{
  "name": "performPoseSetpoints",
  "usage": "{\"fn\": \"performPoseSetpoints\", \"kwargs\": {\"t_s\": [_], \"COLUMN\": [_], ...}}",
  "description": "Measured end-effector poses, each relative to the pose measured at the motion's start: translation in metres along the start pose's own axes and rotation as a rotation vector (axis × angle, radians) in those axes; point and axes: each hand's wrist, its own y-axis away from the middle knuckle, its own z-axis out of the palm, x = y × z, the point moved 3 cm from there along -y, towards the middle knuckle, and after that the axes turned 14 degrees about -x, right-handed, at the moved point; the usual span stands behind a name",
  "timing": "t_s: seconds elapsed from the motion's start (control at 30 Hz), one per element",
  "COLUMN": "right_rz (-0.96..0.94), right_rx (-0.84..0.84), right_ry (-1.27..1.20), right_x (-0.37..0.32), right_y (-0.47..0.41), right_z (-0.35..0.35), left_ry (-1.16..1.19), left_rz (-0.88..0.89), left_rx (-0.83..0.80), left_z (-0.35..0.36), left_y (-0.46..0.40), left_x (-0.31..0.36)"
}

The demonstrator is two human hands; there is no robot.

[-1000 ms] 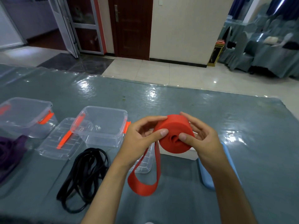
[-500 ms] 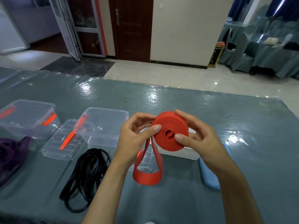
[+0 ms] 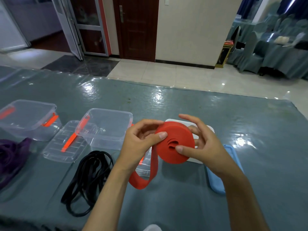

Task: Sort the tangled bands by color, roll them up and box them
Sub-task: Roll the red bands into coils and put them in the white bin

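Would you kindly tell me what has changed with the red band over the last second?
The red band roll turned its flat face toward the camera, and its hanging loose loop grew shorter as more was wound on. The left hand and right hand still grip the roll. The black bands and clear boxes stayed put.

Bright, even daylight; glare patches on the glossy table cover (image 3: 166, 100); wide-angle bending at edges.
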Motion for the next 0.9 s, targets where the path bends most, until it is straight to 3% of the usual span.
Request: {"fn": "performPoseSetpoints", "kwargs": {"t_s": [0.1, 0.27, 0.47, 0.63, 0.8, 0.9], "right_rz": [-0.02, -0.089, 0.038, -0.045, 0.069, 0.092], "right_rx": [0.026, 0.143, 0.096, 0.188, 0.151, 0.171], "right_ry": [0.021, -0.065, -0.064, -0.085, -0.086, -0.043], "right_x": [-0.003, -0.004, 0.004, 0.0, 0.009, 0.012], "right_y": [-0.005, -0.008, -0.009, -0.012, -0.016, -0.016], "right_z": [0.001, -0.005, -0.019, -0.025, -0.032, -0.038], "left_ry": [-0.037, -0.116, -0.187, -0.199, -0.15, -0.198], "left_rz": [-0.004, -0.04, -0.016, -0.05, -0.037, -0.068], "left_rx": [-0.002, -0.145, -0.032, -0.17, -0.039, -0.061], "left_z": [0.0, 0.002, 0.005, 0.003, 0.004, 0.005], "left_y": [-0.001, -0.005, -0.016, -0.025, -0.035, -0.042], "left_x": [-0.004, 0.001, -0.001, -0.003, -0.01, -0.018]}}
